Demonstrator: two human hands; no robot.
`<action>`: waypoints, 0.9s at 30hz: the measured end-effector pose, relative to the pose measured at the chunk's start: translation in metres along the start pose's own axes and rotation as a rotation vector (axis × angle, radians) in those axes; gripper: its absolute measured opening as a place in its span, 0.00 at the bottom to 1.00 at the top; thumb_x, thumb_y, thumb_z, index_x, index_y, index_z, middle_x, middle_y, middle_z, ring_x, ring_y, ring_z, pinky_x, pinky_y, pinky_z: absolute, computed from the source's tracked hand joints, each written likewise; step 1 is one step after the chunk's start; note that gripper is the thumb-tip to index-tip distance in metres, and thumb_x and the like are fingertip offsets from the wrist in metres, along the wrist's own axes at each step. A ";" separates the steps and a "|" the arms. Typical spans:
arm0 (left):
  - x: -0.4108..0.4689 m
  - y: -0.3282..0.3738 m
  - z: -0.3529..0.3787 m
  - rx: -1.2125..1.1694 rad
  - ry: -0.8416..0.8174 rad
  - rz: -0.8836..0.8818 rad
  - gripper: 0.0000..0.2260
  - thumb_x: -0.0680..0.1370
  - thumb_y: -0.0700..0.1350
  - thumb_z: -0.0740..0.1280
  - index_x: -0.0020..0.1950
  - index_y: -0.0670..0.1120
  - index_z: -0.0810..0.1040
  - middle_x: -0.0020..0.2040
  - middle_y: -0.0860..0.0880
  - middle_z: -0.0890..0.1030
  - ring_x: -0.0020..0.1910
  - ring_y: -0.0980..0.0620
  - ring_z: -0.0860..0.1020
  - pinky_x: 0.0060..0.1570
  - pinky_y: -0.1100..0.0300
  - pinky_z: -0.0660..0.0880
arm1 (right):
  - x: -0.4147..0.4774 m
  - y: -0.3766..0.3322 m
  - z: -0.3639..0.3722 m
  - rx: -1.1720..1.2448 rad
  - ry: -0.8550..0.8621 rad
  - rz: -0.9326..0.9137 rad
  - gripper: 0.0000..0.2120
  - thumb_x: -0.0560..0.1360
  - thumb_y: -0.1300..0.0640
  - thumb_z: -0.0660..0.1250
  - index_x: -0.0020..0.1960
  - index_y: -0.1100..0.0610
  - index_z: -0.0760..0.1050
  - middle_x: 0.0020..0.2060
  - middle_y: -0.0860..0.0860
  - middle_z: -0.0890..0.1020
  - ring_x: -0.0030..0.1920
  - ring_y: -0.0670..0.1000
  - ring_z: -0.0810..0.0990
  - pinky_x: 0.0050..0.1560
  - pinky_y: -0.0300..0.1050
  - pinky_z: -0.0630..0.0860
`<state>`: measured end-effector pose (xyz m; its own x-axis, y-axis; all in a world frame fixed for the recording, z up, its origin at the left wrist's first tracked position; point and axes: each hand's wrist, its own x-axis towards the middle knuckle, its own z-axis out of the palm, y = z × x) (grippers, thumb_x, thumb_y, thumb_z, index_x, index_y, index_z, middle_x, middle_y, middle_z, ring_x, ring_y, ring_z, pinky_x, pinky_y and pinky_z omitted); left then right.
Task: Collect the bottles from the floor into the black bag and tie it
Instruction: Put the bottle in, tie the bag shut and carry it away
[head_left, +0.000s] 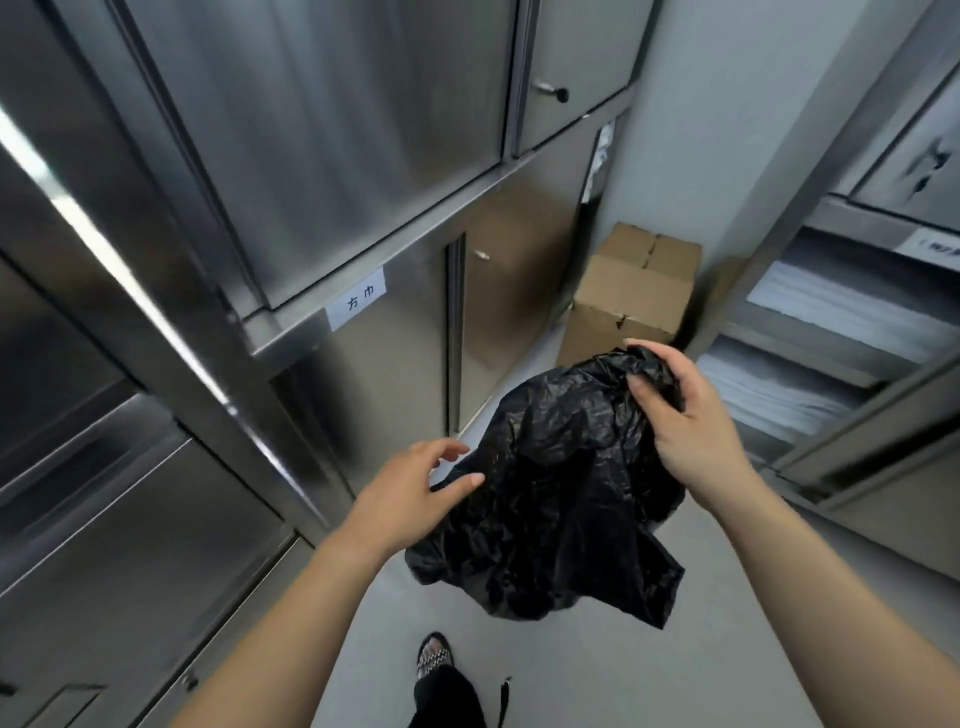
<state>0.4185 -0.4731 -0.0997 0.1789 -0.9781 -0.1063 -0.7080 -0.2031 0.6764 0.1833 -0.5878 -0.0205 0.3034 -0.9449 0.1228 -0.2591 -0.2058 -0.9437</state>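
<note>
A crumpled black plastic bag (556, 483) hangs in the air in front of me, above the grey floor. My right hand (691, 426) grips the bag's bunched top edge at its upper right. My left hand (415, 493) is open with fingers spread, its fingertips touching the bag's left side without gripping it. The bag looks limp. No bottles are visible on the floor.
Stainless steel cabinets (311, 182) line the left side of a narrow aisle. Steel shelves (841, 322) with folded white linen stand on the right. Two stacked cardboard boxes (628, 291) block the far end. My foot (434, 657) is below the bag.
</note>
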 end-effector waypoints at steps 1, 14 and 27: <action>0.017 -0.002 -0.004 -0.005 -0.019 0.014 0.19 0.73 0.61 0.65 0.62 0.57 0.74 0.59 0.58 0.77 0.58 0.58 0.74 0.53 0.63 0.70 | 0.014 -0.002 -0.002 -0.008 0.032 -0.003 0.12 0.79 0.57 0.61 0.60 0.45 0.73 0.55 0.42 0.78 0.54 0.36 0.76 0.47 0.28 0.73; 0.185 -0.012 -0.015 -0.067 -0.063 0.133 0.27 0.71 0.63 0.66 0.67 0.55 0.71 0.60 0.60 0.71 0.57 0.62 0.71 0.53 0.70 0.66 | 0.143 0.013 -0.021 0.071 0.238 -0.014 0.14 0.78 0.58 0.62 0.54 0.38 0.75 0.51 0.41 0.80 0.51 0.38 0.79 0.47 0.31 0.75; 0.320 0.051 0.042 -0.215 -0.171 0.015 0.09 0.75 0.46 0.69 0.55 0.53 0.79 0.48 0.49 0.82 0.46 0.56 0.80 0.50 0.59 0.76 | 0.254 0.059 -0.111 0.091 0.275 -0.040 0.13 0.77 0.56 0.63 0.55 0.40 0.76 0.49 0.38 0.81 0.53 0.40 0.79 0.50 0.33 0.75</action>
<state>0.4111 -0.7985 -0.1304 0.0387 -0.9781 -0.2043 -0.5450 -0.1921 0.8161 0.1435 -0.8678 -0.0105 0.0485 -0.9726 0.2273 -0.1650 -0.2322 -0.9586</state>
